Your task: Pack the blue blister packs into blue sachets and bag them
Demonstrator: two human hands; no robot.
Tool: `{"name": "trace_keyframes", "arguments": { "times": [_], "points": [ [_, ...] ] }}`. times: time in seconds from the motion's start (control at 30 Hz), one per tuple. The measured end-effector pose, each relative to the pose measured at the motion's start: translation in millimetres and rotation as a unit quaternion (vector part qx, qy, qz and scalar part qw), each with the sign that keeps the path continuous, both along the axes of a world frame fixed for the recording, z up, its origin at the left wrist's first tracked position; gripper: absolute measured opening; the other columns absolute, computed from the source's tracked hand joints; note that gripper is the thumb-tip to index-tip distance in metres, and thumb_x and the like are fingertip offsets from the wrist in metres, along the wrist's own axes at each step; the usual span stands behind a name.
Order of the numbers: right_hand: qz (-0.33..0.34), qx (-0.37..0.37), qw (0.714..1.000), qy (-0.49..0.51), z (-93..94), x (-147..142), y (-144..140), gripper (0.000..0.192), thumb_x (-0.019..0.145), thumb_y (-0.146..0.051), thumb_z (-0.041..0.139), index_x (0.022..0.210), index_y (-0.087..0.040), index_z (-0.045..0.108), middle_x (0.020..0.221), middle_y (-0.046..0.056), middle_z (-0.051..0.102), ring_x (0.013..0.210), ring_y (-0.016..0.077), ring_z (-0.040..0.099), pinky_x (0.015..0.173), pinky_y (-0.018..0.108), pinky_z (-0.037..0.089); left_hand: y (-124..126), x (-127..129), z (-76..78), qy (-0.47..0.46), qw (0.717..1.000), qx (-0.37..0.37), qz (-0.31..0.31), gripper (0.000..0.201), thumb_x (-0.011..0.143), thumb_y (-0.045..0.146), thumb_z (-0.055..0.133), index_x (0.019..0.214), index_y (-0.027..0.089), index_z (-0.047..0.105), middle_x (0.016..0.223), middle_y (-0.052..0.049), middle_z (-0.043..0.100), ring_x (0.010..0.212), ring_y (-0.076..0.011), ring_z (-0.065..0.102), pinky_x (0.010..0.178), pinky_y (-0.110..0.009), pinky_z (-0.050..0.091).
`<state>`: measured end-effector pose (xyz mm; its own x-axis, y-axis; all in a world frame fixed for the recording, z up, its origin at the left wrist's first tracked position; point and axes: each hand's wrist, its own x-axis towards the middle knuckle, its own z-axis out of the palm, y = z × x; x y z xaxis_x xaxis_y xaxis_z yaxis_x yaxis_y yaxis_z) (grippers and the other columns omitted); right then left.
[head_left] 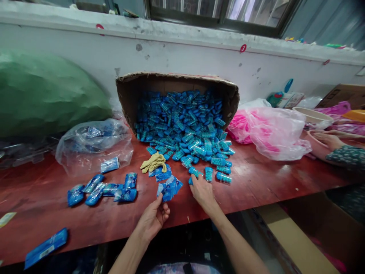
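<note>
We are looking down at a red bench point(256, 182) where our left hand point(154, 219) is pinching the near edge of a small stack of blue wrappers point(169, 188) between thumb and fingers, the stack lying on the bench just in front of us. Our right hand point(203, 192) is lying palm down with the fingers spread and reaching into the near edge of a spill of small blue items point(185, 129); it seems to be touching one of them, though we cannot tell whether it is actually gripping anything, since the fingertips are hiding what is under them. The spill is pouring out of a tipped cardboard box point(176, 82) standing against the white wall point(71, 49). A crumpled yellow cloth point(153, 162) is lying just beyond the wrappers, touching another blue wrapper. To the left, a row of sealed blue packets point(102, 190) is lying flat on the bench, with one more packet point(45, 247) near the front edge, well apart from the row. Behind the row a clear plastic bag point(94, 142) is sitting with blue things inside, and a large green bag point(45, 91) is bulging beyond it. To the right of the box a pink plastic bag point(270, 131) is resting, and another person's hand point(327, 139) is lying beside a beige bowl point(312, 116).
</note>
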<state>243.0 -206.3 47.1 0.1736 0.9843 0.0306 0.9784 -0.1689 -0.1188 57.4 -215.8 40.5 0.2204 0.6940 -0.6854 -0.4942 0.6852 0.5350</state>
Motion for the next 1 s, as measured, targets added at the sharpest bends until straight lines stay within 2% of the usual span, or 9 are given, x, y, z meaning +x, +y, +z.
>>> {"name": "trace_keyframes", "arguments": {
  "times": [0.2, 0.3, 0.47, 0.63, 0.7, 0.8, 0.87, 0.93, 1.0],
  "points": [
    [0.002, 0.025, 0.999, 0.036, 7.8, -3.0, 14.3, 0.032, 0.087, -0.019, 0.035, 0.117, -0.02, 0.047, 0.094, 0.012, 0.061, 0.081, 0.0238, 0.062, 0.064, 0.031, 0.045, 1.9, -0.6, -0.3, -0.007, 0.999, -0.035, 0.003, 0.014, 0.081, 0.017, 0.05, 0.068, 0.012, 0.052, 0.046, -0.001, 0.056, 0.041, -0.0095, 0.056, 0.037, -0.017, 0.044],
    [-0.02, 0.048, 0.99, 0.132, 6.3, -0.1, 18.2, 0.036, 0.087, -0.019, 0.034, 0.121, -0.02, 0.043, 0.092, 0.01, 0.064, 0.081, 0.0216, 0.063, 0.067, 0.03, 0.046, 2.3, -1.9, -2.6, 0.002, 1.0, -0.021, 0.009, 0.012, 0.08, 0.015, 0.051, 0.068, 0.012, 0.052, 0.047, -0.001, 0.057, 0.042, -0.0098, 0.057, 0.039, -0.017, 0.045],
    [-0.055, 0.043, 0.97, 0.232, -6.5, 7.7, 11.2, 0.027, 0.086, -0.022, 0.033, 0.107, -0.019, 0.05, 0.066, -0.001, 0.063, 0.059, 0.0142, 0.062, 0.054, 0.022, 0.046, 3.5, -6.5, -6.2, -0.013, 1.0, 0.018, 0.018, 0.015, 0.081, 0.02, 0.05, 0.067, 0.014, 0.052, 0.045, 0.001, 0.054, 0.043, -0.0098, 0.056, 0.039, -0.017, 0.045],
    [-0.084, 0.089, 0.958, 0.258, 0.1, -1.9, -8.7, 0.024, 0.083, -0.028, 0.043, 0.102, -0.019, 0.054, 0.101, 0.009, 0.059, 0.084, 0.02, 0.059, 0.067, 0.029, 0.044, 3.3, -5.5, -8.3, -0.014, 0.999, 0.043, 0.011, 0.016, 0.078, 0.027, 0.055, 0.067, 0.015, 0.052, 0.045, 0.002, 0.054, 0.044, -0.0101, 0.056, 0.039, -0.017, 0.044],
    [-0.053, 0.082, 0.919, 0.381, 7.8, -14.3, -12.0, 0.028, 0.081, -0.032, 0.046, 0.105, -0.019, 0.052, 0.094, 0.007, 0.06, 0.078, 0.0182, 0.059, 0.068, 0.029, 0.043, 1.9, -3.5, -8.6, -0.006, 0.997, 0.073, -0.005, 0.02, 0.073, 0.032, 0.061, 0.067, 0.015, 0.053, 0.045, 0.002, 0.055, 0.044, -0.0106, 0.056, 0.039, -0.017, 0.042],
    [0.016, 0.003, 0.778, 0.628, 14.1, -35.0, -9.9, 0.034, 0.076, -0.03, 0.053, 0.108, -0.018, 0.048, 0.074, -0.001, 0.059, 0.067, 0.0134, 0.056, 0.065, 0.026, 0.042, 0.0, -1.2, -8.9, 0.031, 0.992, 0.122, -0.03, 0.027, 0.063, 0.037, 0.068, 0.067, 0.014, 0.054, 0.046, 0.001, 0.056, 0.044, -0.0109, 0.054, 0.04, -0.019, 0.041],
    [0.024, -0.031, 0.696, 0.717, 12.7, -45.5, -6.7, 0.036, 0.071, -0.026, 0.057, 0.104, -0.017, 0.048, 0.066, -0.004, 0.056, 0.061, 0.0111, 0.053, 0.061, 0.024, 0.04, -0.5, -0.8, -9.4, 0.064, 0.985, 0.156, -0.042, 0.029, 0.059, 0.038, 0.071, 0.067, 0.013, 0.056, 0.046, 0.001, 0.057, 0.043, -0.0107, 0.054, 0.041, -0.02, 0.042],
    [0.006, -0.038, 0.654, 0.755, 8.1, -51.8, -4.3, 0.035, 0.065, -0.023, 0.061, 0.097, -0.016, 0.05, 0.061, -0.006, 0.053, 0.055, 0.0087, 0.049, 0.057, 0.022, 0.036, -0.3, -0.9, -10.4, 0.09, 0.979, 0.177, -0.047, 0.03, 0.057, 0.037, 0.072, 0.068, 0.012, 0.057, 0.049, -0.001, 0.06, 0.044, -0.0105, 0.054, 0.042, -0.02, 0.042],
    [-0.014, -0.034, 0.631, 0.775, 2.9, -54.7, -3.9, 0.035, 0.06, -0.019, 0.063, 0.092, -0.016, 0.051, 0.057, -0.008, 0.051, 0.051, 0.0073, 0.045, 0.054, 0.021, 0.034, 0.3, -0.7, -11.4, 0.106, 0.978, 0.177, -0.041, 0.031, 0.056, 0.035, 0.073, 0.07, 0.012, 0.058, 0.051, -0.001, 0.062, 0.044, -0.01, 0.054, 0.043, -0.02, 0.042]
  ]
}}
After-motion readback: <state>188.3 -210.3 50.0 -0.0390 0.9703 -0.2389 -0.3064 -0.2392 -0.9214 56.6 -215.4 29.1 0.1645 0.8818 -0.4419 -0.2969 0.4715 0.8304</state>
